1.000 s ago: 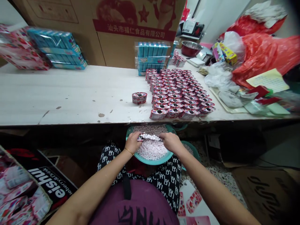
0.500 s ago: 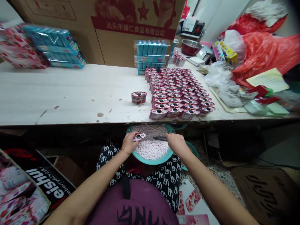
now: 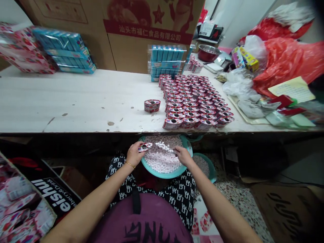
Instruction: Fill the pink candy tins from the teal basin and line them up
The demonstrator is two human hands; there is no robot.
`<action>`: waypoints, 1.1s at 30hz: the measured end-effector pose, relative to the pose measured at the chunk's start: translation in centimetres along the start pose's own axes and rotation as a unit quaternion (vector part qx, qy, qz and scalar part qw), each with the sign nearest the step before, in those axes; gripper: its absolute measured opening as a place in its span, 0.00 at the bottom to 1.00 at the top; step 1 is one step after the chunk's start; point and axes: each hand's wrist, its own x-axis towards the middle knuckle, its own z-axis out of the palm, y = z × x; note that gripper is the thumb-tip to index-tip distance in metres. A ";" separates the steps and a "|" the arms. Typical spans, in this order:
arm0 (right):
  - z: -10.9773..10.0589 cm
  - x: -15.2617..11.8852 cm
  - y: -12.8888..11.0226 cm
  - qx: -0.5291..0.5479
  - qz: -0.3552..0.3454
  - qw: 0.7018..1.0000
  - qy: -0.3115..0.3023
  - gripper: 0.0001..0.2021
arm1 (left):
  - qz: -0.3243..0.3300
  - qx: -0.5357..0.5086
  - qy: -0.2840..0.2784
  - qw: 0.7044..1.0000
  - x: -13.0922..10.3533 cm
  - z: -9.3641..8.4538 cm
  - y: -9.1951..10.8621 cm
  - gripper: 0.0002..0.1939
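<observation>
My left hand (image 3: pixel 134 154) is closed round a small red-and-white printed candy box (image 3: pixel 145 147) with a dark round hole in its upper face. White candies show at the box's right end. In my right hand (image 3: pixel 183 156) is a narrow scoop (image 3: pixel 174 152), mostly hidden under a heap of small white candies (image 3: pixel 164 146). Both hands are over a turquoise basin (image 3: pixel 162 175) full of small white candies (image 3: pixel 162 163), which rests on my lap. The scoop's loaded end is just right of the box, apart from it.
On the white table (image 3: pixel 63 101) stand rows of similar boxes (image 3: pixel 191 120), with a single box (image 3: pixel 152 105) to their left. Behind are blue packs (image 3: pixel 167 59) and a large carton (image 3: pixel 131 54). Red plastic bags (image 3: pixel 291 57) lie at right. A second basin (image 3: pixel 212 173) sits below.
The scoop, bare on view before, now carries a heap of white candies and is raised toward the box. My left hand still holds the box, now tilted slightly differently.
</observation>
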 end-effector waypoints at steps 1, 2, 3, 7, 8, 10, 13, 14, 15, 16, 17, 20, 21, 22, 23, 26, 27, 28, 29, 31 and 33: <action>-1.1 -0.2 -0.3 0.013 -0.015 1.000 0.011 0.14 | 0.009 0.008 -0.003 1.000 0.0 0.4 0.3 0.17; -2.3 -0.5 -0.8 0.015 -0.029 0.999 0.019 0.14 | 0.019 0.014 -0.007 1.000 0.1 0.9 0.6 0.17; -3.3 -0.8 -1.5 0.001 -0.039 0.999 0.021 0.14 | 0.029 0.019 -0.012 0.999 0.1 1.3 1.0 0.17; -6.7 -1.9 -5.4 -0.169 -0.035 0.985 -0.013 0.16 | 0.049 0.025 -0.024 0.998 0.2 2.6 2.0 0.17; -7.2 -2.1 -6.4 -0.213 -0.030 0.976 -0.026 0.16 | 0.049 0.026 -0.026 0.998 0.2 2.7 2.2 0.17; -7.8 -2.4 -8.3 -0.274 -0.029 0.960 -0.049 0.17 | 0.048 0.033 -0.031 0.998 0.2 2.9 2.3 0.17; -8.2 -2.6 -10.2 -0.316 -0.053 0.946 -0.046 0.16 | 0.045 0.037 -0.042 0.997 0.1 3.0 2.2 0.18; -8.3 -2.7 -10.5 -0.322 -0.064 0.944 -0.041 0.16 | 0.043 0.037 -0.045 0.997 0.1 3.0 2.1 0.18; -8.4 -2.8 -10.7 -0.325 -0.073 0.942 -0.035 0.16 | 0.041 0.036 -0.045 0.998 0.0 2.9 2.0 0.18; -8.5 -2.9 -10.7 -0.324 -0.075 0.943 -0.033 0.16 | 0.039 0.036 -0.043 0.998 -0.1 2.7 2.0 0.18; -8.7 -3.0 -10.4 -0.319 -0.072 0.944 -0.034 0.16 | 0.039 0.037 -0.040 0.998 -0.2 2.4 2.1 0.17; -9.0 -3.5 -8.7 -0.297 -0.037 0.953 -0.036 0.17 | 0.061 0.062 -0.034 0.996 -0.6 1.1 2.6 0.17; -8.9 -3.6 -7.9 -0.291 -0.022 0.956 -0.036 0.18 | 0.075 0.079 -0.037 0.993 -0.6 0.6 2.9 0.18; -8.6 -3.7 -7.0 -0.287 -0.005 0.957 -0.036 0.18 | 0.089 0.100 -0.044 0.990 -0.6 0.0 3.2 0.19; -8.3 -3.7 -6.1 -0.284 0.012 0.958 -0.036 0.18 | 0.101 0.125 -0.055 0.985 -0.5 -0.5 3.5 0.19; -6.6 -3.7 -3.9 -0.276 0.048 0.959 -0.049 0.18 | 0.112 0.183 -0.087 0.973 -0.1 -1.7 3.8 0.19; -6.0 -3.7 -3.3 -0.271 0.049 0.960 -0.052 0.17 | 0.107 0.193 -0.088 0.971 0.1 -2.1 3.6 0.18; -5.5 -3.6 -2.8 -0.263 0.047 0.962 -0.053 0.17 | 0.101 0.197 -0.086 0.971 0.2 -2.5 3.5 0.18; -5.0 -3.6 -2.4 -0.254 0.045 0.965 -0.051 0.17 | 0.097 0.193 -0.080 0.973 0.2 -3.0 3.3 0.18; -4.3 -3.6 -1.7 -0.234 0.043 0.970 -0.045 0.17 | 0.105 0.163 -0.067 0.979 0.3 -4.0 3.3 0.18; -3.9 -3.7 -1.1 -0.217 0.047 0.974 -0.040 0.18 | 0.123 0.100 -0.050 0.986 0.6 -5.0 4.0 0.17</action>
